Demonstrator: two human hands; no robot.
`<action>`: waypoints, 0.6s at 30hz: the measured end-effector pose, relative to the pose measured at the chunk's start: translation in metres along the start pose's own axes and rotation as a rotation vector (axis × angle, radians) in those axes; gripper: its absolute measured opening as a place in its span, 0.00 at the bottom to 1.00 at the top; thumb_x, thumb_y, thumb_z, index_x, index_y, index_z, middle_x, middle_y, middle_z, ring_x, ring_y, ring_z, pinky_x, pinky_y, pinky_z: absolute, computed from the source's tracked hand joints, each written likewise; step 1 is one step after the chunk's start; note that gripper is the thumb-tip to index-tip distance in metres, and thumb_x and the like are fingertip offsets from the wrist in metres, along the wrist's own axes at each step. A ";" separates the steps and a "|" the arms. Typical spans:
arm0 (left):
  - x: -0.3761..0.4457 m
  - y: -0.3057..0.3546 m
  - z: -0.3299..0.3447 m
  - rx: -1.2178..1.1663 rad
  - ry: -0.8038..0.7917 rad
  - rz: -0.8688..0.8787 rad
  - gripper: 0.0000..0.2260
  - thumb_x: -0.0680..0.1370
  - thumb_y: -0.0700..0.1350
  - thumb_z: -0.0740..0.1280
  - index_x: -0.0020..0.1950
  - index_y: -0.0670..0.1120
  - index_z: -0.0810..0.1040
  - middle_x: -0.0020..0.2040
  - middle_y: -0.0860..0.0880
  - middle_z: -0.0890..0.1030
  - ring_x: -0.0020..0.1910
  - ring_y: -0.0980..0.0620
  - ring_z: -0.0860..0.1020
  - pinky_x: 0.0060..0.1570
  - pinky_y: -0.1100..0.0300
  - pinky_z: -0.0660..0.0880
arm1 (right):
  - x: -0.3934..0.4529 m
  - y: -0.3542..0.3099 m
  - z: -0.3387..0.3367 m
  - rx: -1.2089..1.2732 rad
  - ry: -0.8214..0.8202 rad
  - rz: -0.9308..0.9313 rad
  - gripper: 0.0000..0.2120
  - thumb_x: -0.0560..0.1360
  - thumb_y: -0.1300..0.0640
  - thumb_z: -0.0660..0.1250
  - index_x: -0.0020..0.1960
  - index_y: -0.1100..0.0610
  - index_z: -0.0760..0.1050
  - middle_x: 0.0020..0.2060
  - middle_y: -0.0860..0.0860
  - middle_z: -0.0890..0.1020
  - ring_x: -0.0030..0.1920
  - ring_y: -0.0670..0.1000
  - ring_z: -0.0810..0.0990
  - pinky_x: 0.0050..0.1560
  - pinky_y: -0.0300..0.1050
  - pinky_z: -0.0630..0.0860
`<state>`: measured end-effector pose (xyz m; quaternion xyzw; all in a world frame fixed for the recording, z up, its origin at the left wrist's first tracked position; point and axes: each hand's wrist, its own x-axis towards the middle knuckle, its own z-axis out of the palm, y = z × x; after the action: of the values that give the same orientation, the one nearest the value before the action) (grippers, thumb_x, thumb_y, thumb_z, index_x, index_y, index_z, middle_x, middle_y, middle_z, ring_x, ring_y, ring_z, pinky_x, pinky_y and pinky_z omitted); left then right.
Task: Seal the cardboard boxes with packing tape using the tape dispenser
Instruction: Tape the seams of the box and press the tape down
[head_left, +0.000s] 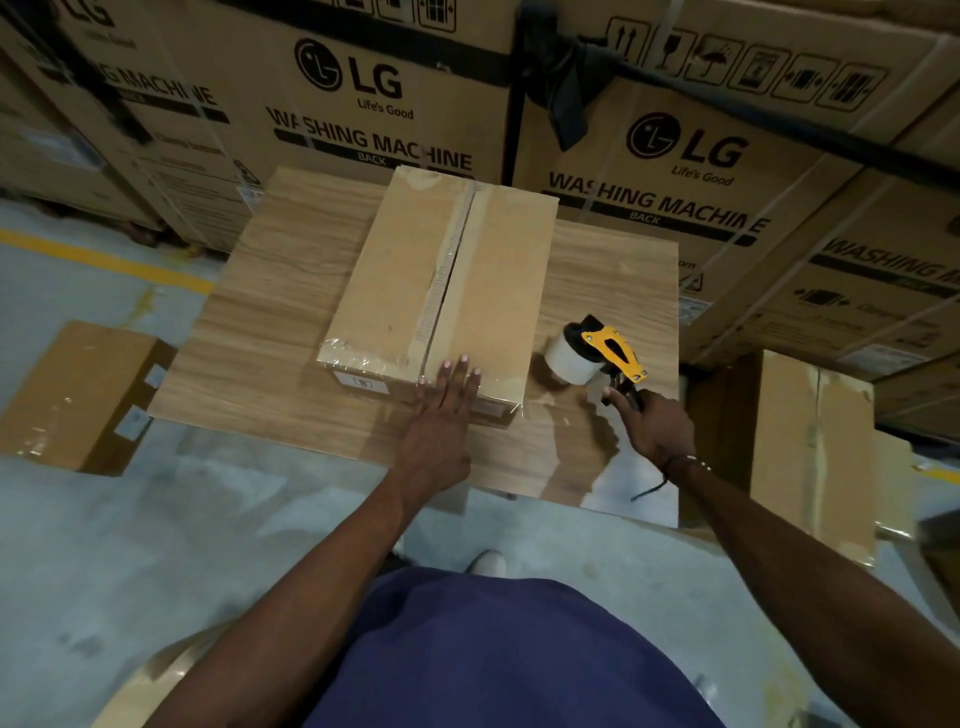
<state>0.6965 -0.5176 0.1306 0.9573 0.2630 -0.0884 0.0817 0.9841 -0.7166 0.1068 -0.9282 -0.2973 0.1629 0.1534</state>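
A closed cardboard box (395, 280) lies lengthwise on a wood-grain table (275, 291), with clear tape running along its centre seam and over its near edge. My left hand (441, 410) presses flat on the box's near end, fingers straight, just right of the seam. To the right of the box, my right hand (654, 426) grips the handle of a yellow and black tape dispenser (602, 353) carrying a white tape roll. The dispenser hangs just above the table, apart from the box.
Large washing machine cartons (675, 156) stand stacked right behind the table. A taped cardboard box (78, 395) sits on the floor at the left, and another (815, 447) stands at the right. A yellow floor line (104, 260) runs at the left.
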 end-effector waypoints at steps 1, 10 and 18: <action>0.000 0.000 -0.001 -0.008 0.001 -0.002 0.57 0.67 0.49 0.73 0.83 0.45 0.36 0.83 0.43 0.35 0.83 0.42 0.39 0.80 0.39 0.52 | 0.000 -0.002 0.009 -0.008 0.017 0.029 0.32 0.77 0.24 0.55 0.42 0.51 0.78 0.34 0.54 0.81 0.35 0.58 0.78 0.33 0.49 0.73; 0.002 -0.001 -0.008 -0.026 -0.057 0.009 0.55 0.69 0.46 0.72 0.83 0.46 0.35 0.83 0.46 0.33 0.83 0.44 0.37 0.80 0.40 0.52 | -0.003 0.007 0.057 0.164 -0.140 0.182 0.28 0.70 0.38 0.72 0.50 0.64 0.72 0.47 0.65 0.80 0.49 0.67 0.79 0.41 0.50 0.66; 0.011 -0.005 -0.013 -0.108 0.053 0.007 0.34 0.81 0.56 0.63 0.84 0.47 0.56 0.84 0.45 0.53 0.83 0.44 0.54 0.78 0.41 0.58 | -0.039 -0.088 0.028 0.527 0.270 -0.140 0.09 0.82 0.59 0.65 0.61 0.57 0.78 0.54 0.52 0.85 0.50 0.54 0.83 0.48 0.45 0.75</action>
<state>0.7045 -0.5055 0.1402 0.9543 0.2662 -0.0482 0.1266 0.8987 -0.6665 0.1236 -0.8470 -0.2847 0.0986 0.4379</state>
